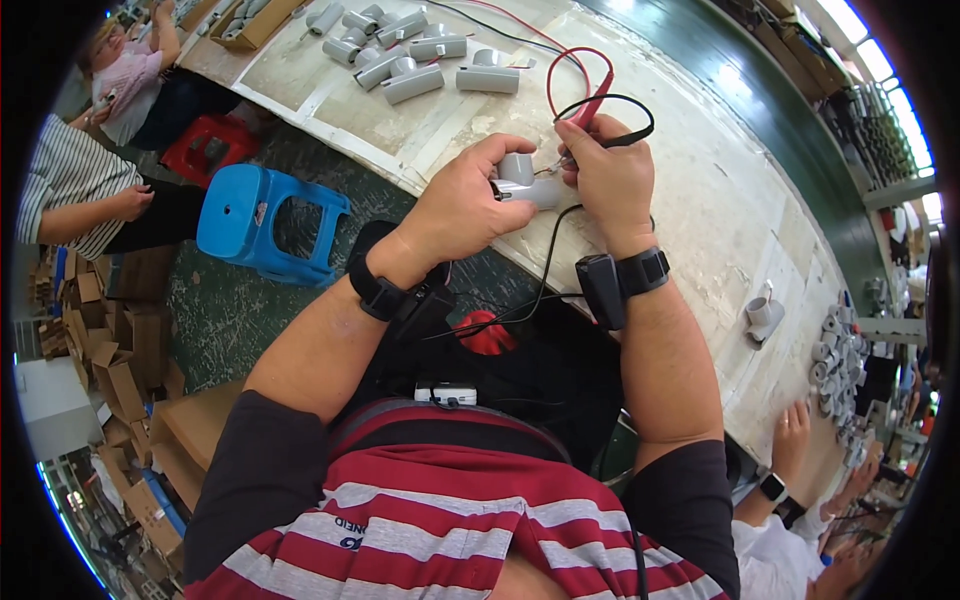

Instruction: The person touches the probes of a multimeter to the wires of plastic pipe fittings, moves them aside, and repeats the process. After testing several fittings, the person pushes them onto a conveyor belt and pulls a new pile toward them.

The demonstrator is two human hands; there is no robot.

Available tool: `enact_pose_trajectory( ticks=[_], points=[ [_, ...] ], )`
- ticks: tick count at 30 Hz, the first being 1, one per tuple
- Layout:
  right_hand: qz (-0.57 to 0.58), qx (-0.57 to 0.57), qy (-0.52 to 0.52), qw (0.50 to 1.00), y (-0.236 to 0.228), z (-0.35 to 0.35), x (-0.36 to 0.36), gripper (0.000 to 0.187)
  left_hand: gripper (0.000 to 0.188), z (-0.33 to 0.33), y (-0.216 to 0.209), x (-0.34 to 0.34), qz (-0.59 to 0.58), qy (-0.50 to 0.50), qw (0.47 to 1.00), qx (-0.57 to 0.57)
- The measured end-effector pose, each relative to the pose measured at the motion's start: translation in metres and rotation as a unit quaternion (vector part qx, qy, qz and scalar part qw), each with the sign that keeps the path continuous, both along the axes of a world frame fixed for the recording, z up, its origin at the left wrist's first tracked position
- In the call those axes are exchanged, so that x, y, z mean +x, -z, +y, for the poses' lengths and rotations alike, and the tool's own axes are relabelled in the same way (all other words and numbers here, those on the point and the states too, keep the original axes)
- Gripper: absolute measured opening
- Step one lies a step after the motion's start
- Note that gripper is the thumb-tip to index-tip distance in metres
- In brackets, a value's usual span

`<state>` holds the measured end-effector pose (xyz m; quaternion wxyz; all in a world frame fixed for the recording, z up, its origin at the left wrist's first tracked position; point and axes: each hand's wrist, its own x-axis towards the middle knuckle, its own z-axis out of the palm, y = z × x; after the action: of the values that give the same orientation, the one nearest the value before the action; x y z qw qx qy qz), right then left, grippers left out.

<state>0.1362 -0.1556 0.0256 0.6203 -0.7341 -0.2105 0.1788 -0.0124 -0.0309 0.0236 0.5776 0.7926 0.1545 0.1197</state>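
A small grey plastic tee-shaped pipe fitting (pixel 525 180) is held just above the near edge of the long, scuffed off-white desk (pixel 700 200), enclosed in the grip of the left hand (pixel 465 205), whose fingers are wrapped firmly round its smooth, rounded body. The right hand (pixel 608 175), touching the fitting on its right side, is closed on a slim red-and-black wired test probe (pixel 590 112), the tip of which appears to be set at the fitting's opening; the exact contact point is hidden by the fingers. A slip of the probe tip is judged possible, since the moulded surface is glossy and curved, and the looping red and black leads (pixel 560 70) could snag on a wrist. Beyond the fitting, farther across the desk, a cluster of similar grey cylindrical fittings (pixel 400 50) lies loose. Left of the fitting, on the floor, a blue plastic stool (pixel 265 225) stands.
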Motion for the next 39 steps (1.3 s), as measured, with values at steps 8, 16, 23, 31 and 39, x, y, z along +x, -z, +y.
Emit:
enact_pose_trajectory(
  ticks=[8,16,23,31,39],
  points=[
    [0.010,0.009,0.005,1.000,0.002,-0.002,-0.002,0.019,0.062,-0.005,0.004,-0.007,-0.046,-0.071,0.996,0.035],
    [-0.011,-0.002,0.005,1.000,0.005,-0.004,0.000,0.019,0.052,-0.015,-0.004,-0.005,-0.125,-0.059,0.884,0.447],
    [-0.020,0.219,0.096,0.971,-0.028,-0.036,0.041,0.021,0.021,0.028,0.012,0.027,-0.157,-0.079,0.792,0.585],
    [0.019,0.243,0.145,0.959,-0.037,-0.069,0.067,0.021,0.031,-0.091,-0.011,0.080,-0.102,0.087,0.926,0.352],
    [-0.282,0.088,0.167,0.941,-0.017,-0.054,0.066,0.021,0.069,-0.097,0.011,0.116,0.041,0.370,0.807,0.458]
  ],
)
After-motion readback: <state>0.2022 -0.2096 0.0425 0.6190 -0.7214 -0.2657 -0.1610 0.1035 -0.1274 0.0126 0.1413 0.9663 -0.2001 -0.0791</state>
